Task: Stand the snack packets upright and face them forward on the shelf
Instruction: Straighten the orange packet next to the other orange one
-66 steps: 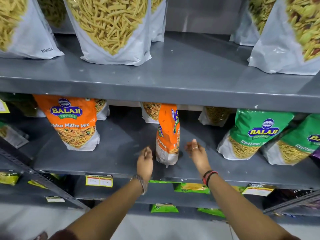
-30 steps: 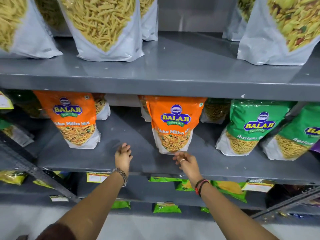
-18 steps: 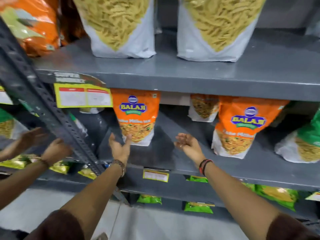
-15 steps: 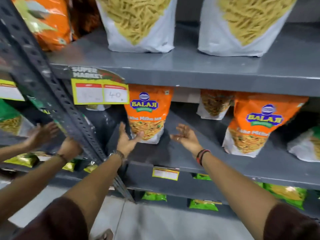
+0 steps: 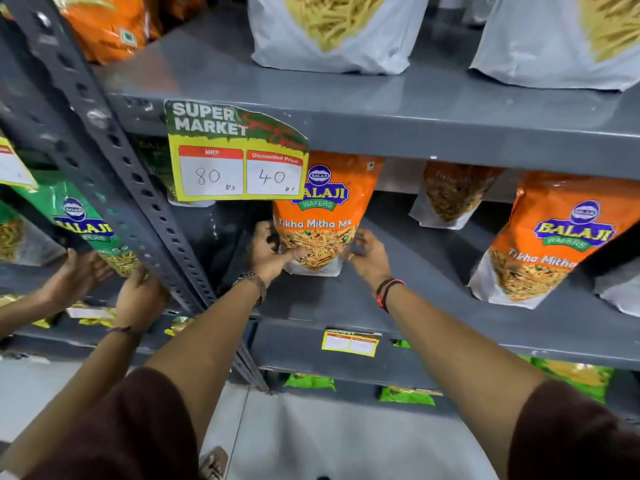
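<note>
An orange Tikha Mitha Mix packet (image 5: 327, 206) stands upright on the grey middle shelf (image 5: 433, 306), label facing me. My left hand (image 5: 268, 252) grips its lower left edge, thumb across the front. My right hand (image 5: 369, 256) holds its lower right edge. A second orange packet (image 5: 550, 237) stands upright to the right, facing forward. Behind them another orange packet (image 5: 453, 195) stands near the back of the shelf.
A slanted perforated steel upright (image 5: 114, 161) crosses the left. A price tag (image 5: 237, 154) hangs from the upper shelf edge. Another person's hands (image 5: 104, 282) hold a green packet (image 5: 83, 223) at left. White packets (image 5: 332, 29) stand above; green packets (image 5: 405, 396) lie below.
I have moved left from the packet I turned forward earlier. Both hands reached in and closed on the left orange packet's lower edges.
</note>
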Demonstrator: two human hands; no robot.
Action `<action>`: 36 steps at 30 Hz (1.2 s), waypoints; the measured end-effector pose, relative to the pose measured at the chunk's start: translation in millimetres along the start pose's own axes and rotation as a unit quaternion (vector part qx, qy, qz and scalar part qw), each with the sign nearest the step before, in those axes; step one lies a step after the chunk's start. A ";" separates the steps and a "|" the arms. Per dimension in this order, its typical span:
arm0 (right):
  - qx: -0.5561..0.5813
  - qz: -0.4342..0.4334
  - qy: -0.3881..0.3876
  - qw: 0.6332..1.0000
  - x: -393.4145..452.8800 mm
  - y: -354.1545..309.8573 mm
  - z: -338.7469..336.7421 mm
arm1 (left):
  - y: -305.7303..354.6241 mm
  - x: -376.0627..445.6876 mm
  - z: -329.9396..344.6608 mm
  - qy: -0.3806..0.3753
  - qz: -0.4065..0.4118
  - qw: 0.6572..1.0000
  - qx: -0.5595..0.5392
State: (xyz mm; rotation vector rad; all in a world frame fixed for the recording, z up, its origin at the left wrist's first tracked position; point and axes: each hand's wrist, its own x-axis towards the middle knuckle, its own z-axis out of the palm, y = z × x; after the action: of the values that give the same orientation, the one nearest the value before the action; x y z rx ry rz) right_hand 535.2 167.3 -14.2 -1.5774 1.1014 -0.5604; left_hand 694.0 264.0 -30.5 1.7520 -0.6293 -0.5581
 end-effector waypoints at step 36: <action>0.173 0.074 0.119 0.975 -67.4 98.5 -288.0 | 65.3 -126.9 275.0 -0.341 -0.045 0.938 -0.036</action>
State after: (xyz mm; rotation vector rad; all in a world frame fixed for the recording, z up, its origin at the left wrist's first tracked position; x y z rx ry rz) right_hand 235.0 83.8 -4.6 -1.1366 1.2128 -0.8080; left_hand 410.9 138.0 -30.0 1.5042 -0.9886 -1.2624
